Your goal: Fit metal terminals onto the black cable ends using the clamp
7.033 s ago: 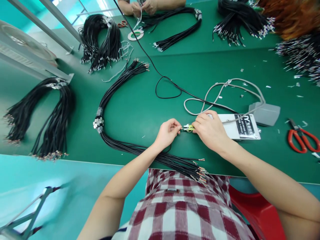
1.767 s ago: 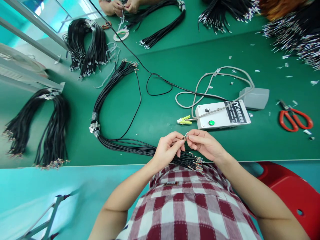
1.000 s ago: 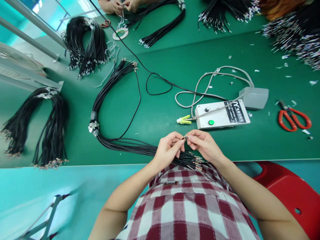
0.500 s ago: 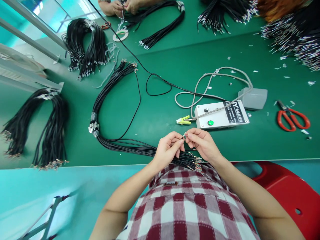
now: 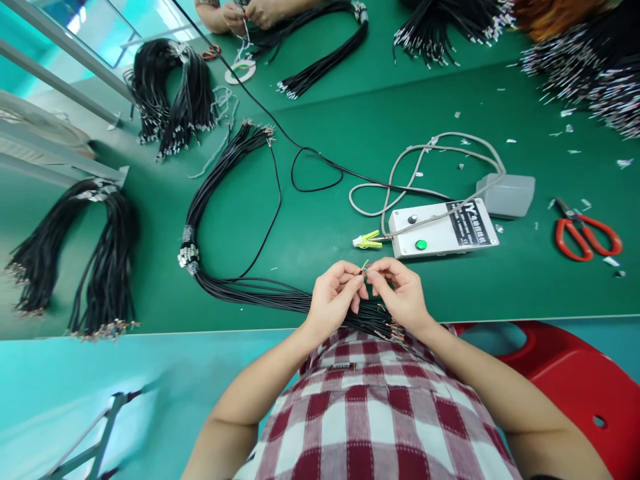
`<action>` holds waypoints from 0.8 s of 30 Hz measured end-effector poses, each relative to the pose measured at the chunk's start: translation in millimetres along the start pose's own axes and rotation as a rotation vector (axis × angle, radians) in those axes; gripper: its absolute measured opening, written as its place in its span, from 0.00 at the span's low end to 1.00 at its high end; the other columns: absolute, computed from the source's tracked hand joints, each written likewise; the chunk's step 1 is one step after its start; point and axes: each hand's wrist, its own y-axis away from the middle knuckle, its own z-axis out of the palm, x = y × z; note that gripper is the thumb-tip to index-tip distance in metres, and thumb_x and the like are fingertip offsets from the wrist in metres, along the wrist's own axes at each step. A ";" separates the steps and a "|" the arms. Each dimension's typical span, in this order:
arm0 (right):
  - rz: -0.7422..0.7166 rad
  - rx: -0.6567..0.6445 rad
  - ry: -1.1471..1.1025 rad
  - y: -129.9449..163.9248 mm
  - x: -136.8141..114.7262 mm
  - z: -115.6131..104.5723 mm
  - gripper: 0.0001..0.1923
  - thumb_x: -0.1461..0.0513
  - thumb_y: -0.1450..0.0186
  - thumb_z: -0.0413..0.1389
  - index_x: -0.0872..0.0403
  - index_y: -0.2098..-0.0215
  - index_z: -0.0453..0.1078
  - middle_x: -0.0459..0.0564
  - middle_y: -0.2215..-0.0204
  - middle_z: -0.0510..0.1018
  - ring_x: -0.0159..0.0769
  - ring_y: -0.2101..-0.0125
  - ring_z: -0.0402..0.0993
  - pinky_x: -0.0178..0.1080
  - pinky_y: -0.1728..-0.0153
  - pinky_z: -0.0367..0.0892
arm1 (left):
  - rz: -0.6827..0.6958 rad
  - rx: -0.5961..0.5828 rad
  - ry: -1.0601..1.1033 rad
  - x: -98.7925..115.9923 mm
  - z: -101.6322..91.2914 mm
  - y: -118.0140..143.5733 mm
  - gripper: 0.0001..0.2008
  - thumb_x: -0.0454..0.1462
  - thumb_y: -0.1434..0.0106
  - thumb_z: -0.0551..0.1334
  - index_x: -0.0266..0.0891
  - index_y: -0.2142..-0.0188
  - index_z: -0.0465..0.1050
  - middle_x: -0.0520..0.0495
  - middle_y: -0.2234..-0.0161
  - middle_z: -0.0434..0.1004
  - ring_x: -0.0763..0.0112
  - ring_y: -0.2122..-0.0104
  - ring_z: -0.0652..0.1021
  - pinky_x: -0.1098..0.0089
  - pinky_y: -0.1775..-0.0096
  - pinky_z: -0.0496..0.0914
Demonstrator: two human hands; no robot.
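Observation:
Between my fingertips, just past the table's near edge, is the end of a cable with thin coloured wires [image 5: 365, 265] fanning out. My left hand [image 5: 334, 293] pinches this cable end with thumb and forefinger. Close against it, my right hand [image 5: 400, 288] pinches the thin wires, its fingertips almost touching the left ones. Below both hands lies the bundle of black cables [image 5: 270, 297], its stripped ends near my shirt. The bundle curves left to a silvery tied band [image 5: 189, 255] and back up. A white control box [image 5: 444, 229] with a green button sits just beyond my right hand.
A yellow-green clip [image 5: 367, 240] sticks out from the box's left side. Red-handled scissors-like cutters [image 5: 585, 230] lie to the right, among scraps. More black cable bundles [image 5: 173, 93] are at left and far right. Another person's hands [image 5: 255, 15] work across the green table [image 5: 320, 220].
My right hand has shifted slightly left, with its fingers closer to my left fingertips. The thin wires now stand spread above the fingers. My left hand stays nearly in place.

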 end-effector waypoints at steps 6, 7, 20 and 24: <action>0.114 -0.104 -0.131 -2.3 -7.5 -6.8 0.12 0.53 0.36 0.61 0.53 0.69 0.70 0.41 0.77 0.71 0.25 0.81 0.63 0.32 0.78 0.62 | 0.050 0.017 -0.098 -1.9 -0.3 1.4 0.12 0.43 0.35 0.65 0.35 0.65 0.70 0.52 0.77 0.74 0.80 0.83 0.70 0.78 0.79 0.65; 0.124 -0.124 -0.133 -4.1 -9.9 -9.6 0.12 0.53 0.37 0.61 0.53 0.69 0.69 0.41 0.78 0.70 0.25 0.81 0.62 0.32 0.78 0.62 | 0.062 0.017 -0.122 -1.5 -0.7 1.2 0.11 0.42 0.35 0.65 0.35 0.65 0.70 0.52 0.77 0.74 0.80 0.82 0.70 0.78 0.79 0.65; -0.721 -0.124 1.069 -7.2 -58.1 -30.0 0.10 0.65 0.33 0.56 0.54 0.72 0.73 0.44 0.78 0.76 0.30 0.78 0.66 0.39 0.72 0.57 | 0.640 0.200 -0.879 -3.7 2.7 3.4 0.04 0.33 0.33 0.60 0.38 0.64 0.73 0.51 0.74 0.76 0.78 0.78 0.73 0.76 0.72 0.68; -0.957 -0.061 1.280 -5.2 -57.2 -20.1 0.11 0.67 0.33 0.56 0.54 0.74 0.72 0.44 0.81 0.73 0.31 0.79 0.65 0.41 0.72 0.54 | 0.623 0.248 -0.839 -4.0 3.3 3.9 0.03 0.34 0.33 0.61 0.39 0.65 0.72 0.51 0.74 0.77 0.77 0.77 0.74 0.76 0.71 0.70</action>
